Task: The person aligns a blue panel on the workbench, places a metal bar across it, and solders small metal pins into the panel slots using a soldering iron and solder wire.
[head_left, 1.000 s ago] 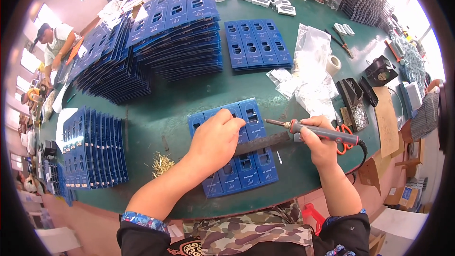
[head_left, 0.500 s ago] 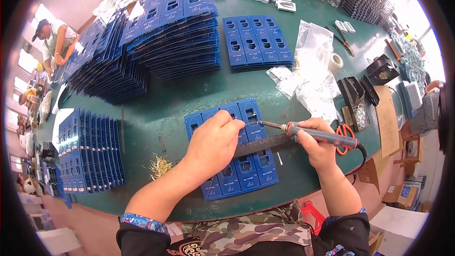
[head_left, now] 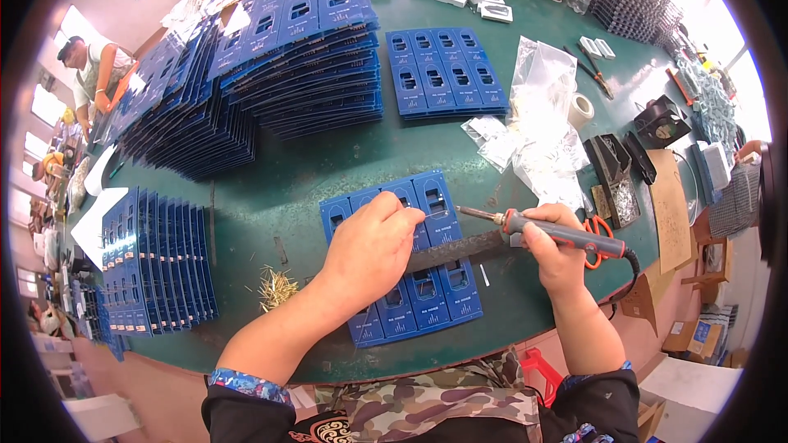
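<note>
A blue circuit board panel point(head_left: 427, 312) with several cut-out windows lies on the green table in front of me. Across its middle rests a dark flat bar point(head_left: 460, 251). My left hand point(head_left: 369, 246) is closed over the panel, thumb and forefinger pinching a thin solder wire point(head_left: 435, 213) whose end points right. In my right hand point(head_left: 556, 253) is a grey and red soldering iron point(head_left: 566, 235), held like a pen. Its tip is just above the panel's upper right part, apart from the wire.
Tall stacks of blue panels point(head_left: 312, 74) stand at the back left, more panels point(head_left: 156, 271) at the left. Clipped golden leads point(head_left: 277, 288) lie beside my left forearm. To the right are plastic bags point(head_left: 546, 115), orange-handled scissors point(head_left: 597, 238) and a black box point(head_left: 611, 168). Another person point(head_left: 103, 74) works far left.
The soldering iron has shifted slightly right and up, its tip drawing away from the wire and the panel. My left hand has stayed nearly still.
</note>
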The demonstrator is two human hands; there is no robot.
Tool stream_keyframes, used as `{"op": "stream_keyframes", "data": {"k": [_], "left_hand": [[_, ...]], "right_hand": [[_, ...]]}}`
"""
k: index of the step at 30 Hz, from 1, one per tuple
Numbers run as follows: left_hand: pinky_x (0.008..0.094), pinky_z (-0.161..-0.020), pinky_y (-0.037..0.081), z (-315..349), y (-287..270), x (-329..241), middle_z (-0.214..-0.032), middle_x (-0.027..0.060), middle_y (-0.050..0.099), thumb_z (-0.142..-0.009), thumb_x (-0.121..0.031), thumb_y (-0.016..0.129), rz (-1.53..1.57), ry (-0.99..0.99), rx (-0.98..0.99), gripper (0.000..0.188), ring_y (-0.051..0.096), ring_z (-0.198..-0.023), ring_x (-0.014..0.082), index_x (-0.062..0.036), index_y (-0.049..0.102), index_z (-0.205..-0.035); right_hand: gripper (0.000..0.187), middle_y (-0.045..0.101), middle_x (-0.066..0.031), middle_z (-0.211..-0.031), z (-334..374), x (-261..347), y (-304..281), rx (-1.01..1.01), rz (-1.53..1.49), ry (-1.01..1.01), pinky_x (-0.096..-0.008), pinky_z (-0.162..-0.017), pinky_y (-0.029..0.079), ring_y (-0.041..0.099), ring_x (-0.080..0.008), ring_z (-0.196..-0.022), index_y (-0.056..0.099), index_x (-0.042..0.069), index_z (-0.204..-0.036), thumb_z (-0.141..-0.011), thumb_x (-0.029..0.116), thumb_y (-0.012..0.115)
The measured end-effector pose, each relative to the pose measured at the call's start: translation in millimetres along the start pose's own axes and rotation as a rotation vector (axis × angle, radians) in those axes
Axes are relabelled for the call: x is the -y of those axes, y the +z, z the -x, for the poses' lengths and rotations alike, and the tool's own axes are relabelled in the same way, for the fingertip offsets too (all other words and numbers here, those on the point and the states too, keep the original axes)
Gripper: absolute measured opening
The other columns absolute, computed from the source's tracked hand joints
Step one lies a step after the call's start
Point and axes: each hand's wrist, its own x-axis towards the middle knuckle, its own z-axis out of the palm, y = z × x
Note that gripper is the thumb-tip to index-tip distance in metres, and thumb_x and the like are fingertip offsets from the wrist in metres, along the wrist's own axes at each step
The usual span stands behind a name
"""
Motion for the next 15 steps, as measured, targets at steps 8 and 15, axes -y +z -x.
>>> {"op": "stream_keyframes", "data": {"k": [8,15], "left_hand": [[0.0371,-0.066,0.049,0.0,1.1,-0.6,-0.085,0.0091,0.057,-0.085,-0.005,0.062,-0.003,0.011,0.002,0.014,0.060,-0.077,0.0280,-0.0057,0.067,-0.099],[0.0377,-0.066,0.049,-0.2,1.5,-0.7,-0.086,0.0091,0.056,-0.085,-0.005,0.062,-0.018,0.004,0.015,0.014,0.060,-0.078,0.0284,-0.0060,0.067,-0.098]], "right_hand": [[0.013,0.064,-0.0047,-0.075,0.5,-1.0,0.6,0.031,0.044,-0.047,-0.0251,-0.060,0.044,0.056,-0.0089,-0.065,0.064,-0.001,-0.091,-0.082,0.006,0.069],[0.013,0.064,-0.0051,-0.077,0.7,-1.0,1.5,0.032,0.073,-0.051,-0.0254,-0.061,0.045,0.057,-0.0095,-0.066,0.065,-0.001,-0.091,-0.082,0.006,0.070]]}}
